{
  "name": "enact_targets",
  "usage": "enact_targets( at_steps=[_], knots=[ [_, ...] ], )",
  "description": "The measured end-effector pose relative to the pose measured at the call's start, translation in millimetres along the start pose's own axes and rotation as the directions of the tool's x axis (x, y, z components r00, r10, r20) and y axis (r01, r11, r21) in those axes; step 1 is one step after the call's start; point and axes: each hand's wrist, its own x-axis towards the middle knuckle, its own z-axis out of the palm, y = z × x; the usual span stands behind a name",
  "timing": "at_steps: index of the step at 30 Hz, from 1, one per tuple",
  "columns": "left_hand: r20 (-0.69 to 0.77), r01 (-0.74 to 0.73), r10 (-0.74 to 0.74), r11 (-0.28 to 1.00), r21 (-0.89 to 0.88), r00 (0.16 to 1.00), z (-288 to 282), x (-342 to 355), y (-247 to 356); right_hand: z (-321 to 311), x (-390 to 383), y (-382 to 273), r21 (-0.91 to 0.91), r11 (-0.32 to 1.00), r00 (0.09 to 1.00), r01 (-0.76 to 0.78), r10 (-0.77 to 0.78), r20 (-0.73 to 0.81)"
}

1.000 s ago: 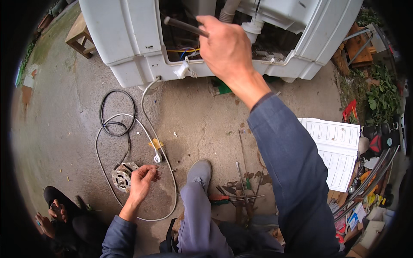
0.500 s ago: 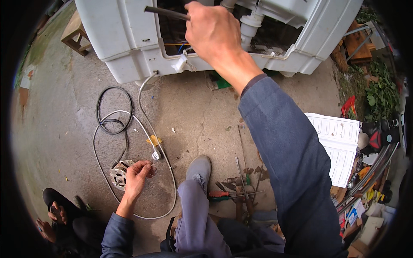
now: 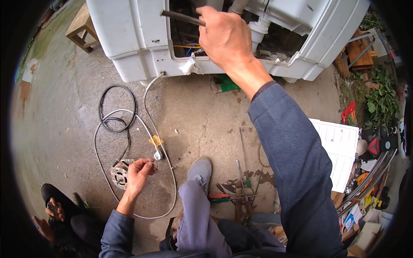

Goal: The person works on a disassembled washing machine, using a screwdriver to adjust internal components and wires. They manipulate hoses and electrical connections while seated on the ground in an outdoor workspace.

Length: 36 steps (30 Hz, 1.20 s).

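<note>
My right hand point(image 3: 226, 41) is closed around a short dark metal rod point(image 3: 180, 17), which sticks out to the left of the fist. It is over the open panel of a white washing machine point(image 3: 129, 38), in front of its dark inside. A white plastic pipe fitting point(image 3: 258, 31) shows just right of the fist. Lower left, my left hand point(image 3: 138, 173) has thumb and fingers pinched together; what they hold, if anything, is too small to make out. Right beside it on the ground lies a round metal motor point(image 3: 119, 174), partly covered by the hand.
A grey power cord point(image 3: 95, 148) and a black hose loop point(image 3: 101, 103) lie on the concrete. Screwdrivers point(image 3: 219, 195) lie right of my shoe. A white panel point(image 3: 340, 142) and piled tools are at right, a wooden stool point(image 3: 81, 30) far left. Another person's hand point(image 3: 55, 210) shows lower left.
The view has shifted slightly, so the washing machine appears further right. My right hand, still gripping the rod, has come slightly lower against the machine. My left hand has barely moved.
</note>
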Motion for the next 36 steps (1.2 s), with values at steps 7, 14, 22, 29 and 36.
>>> enact_targets(
  at_steps=[7,14,22,29,36],
  knots=[
    [-0.011,-0.015,0.015,1.000,-0.017,1.000,5,1,0,-14,11,0,0.057,0.998,0.999,-0.036,0.036,0.005],
    [-0.028,-0.027,0.025,0.999,-0.044,0.999,5,2,3,-18,40,17,0.371,0.831,0.901,-0.413,0.433,0.033],
    [-0.007,-0.035,0.035,0.999,-0.013,0.999,4,3,2,-15,30,13,0.435,0.826,0.917,-0.360,0.399,0.000],
    [0.007,-0.026,0.026,1.000,-0.002,1.000,4,4,2,-14,12,8,-0.140,0.975,0.981,0.175,-0.161,0.106],
    [-0.002,-0.022,0.022,1.000,0.002,1.000,7,5,7,-15,37,18,-0.173,0.868,0.876,0.465,-0.425,0.227]
  ],
)
